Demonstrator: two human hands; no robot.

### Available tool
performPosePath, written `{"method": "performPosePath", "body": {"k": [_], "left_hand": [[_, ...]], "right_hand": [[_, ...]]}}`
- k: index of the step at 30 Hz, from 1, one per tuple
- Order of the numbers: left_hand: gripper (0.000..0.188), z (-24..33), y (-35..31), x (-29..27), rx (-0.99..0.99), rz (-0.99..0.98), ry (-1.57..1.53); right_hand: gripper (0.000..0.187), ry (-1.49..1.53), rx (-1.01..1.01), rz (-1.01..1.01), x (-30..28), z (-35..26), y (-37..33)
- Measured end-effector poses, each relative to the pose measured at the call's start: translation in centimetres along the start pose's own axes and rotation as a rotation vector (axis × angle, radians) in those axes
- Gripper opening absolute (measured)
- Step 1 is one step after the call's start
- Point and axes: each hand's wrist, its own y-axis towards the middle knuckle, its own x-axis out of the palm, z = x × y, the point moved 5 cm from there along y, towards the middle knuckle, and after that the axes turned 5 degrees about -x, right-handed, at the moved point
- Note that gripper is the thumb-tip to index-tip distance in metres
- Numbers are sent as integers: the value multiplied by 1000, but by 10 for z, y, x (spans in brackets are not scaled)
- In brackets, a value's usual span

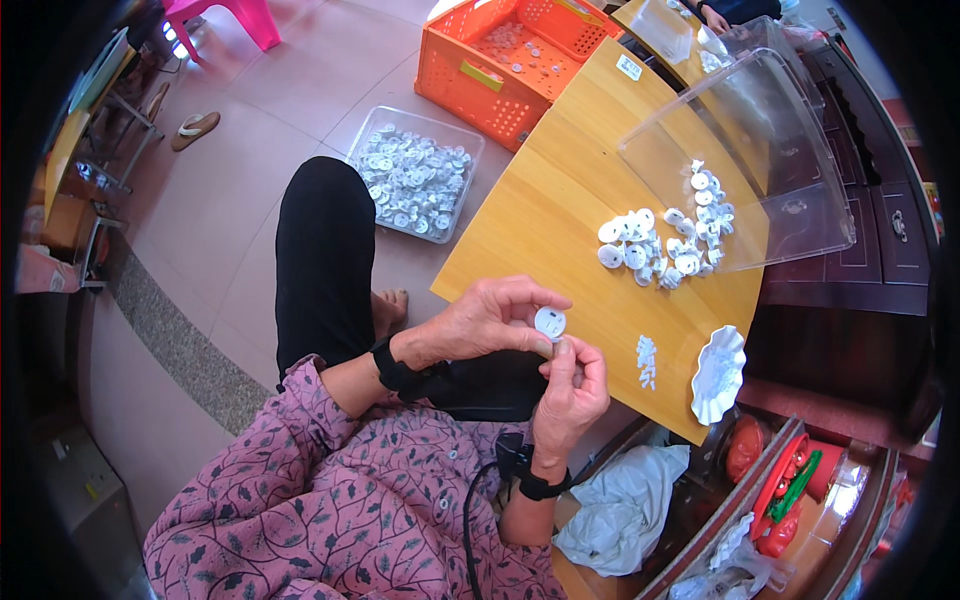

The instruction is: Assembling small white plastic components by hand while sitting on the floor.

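Between the thumb and fingers of my left hand is a round white plastic piece with small dark slots in its face. My right hand is just below it, thumb and fingertips pinched together at the piece's lower edge. Whatever that pinch holds is too small and covered to make out. On the wooden table lies a loose heap of similar white round pieces. Closer to me is a little pile of tiny white parts, beside a white scalloped dish with more small pieces in it.
A clear bin full of white pieces stands on the floor, next to an orange crate. A transparent tub lies tipped on the table's far right. White plastic bag and an open drawer are at lower right. Another person's hand shows at the top.
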Motion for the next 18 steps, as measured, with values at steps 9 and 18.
{"method": "performPosePath", "body": {"k": [9, 18], "left_hand": [[44, 3, -1, -1, -84, 12, -31], [48, -4, -1, 0, -74, -3, -117]], "right_hand": [[10, -39, -111, 74, -1, -5, 1], [11, -94, -221, 80, 3, -2, 1]]}}
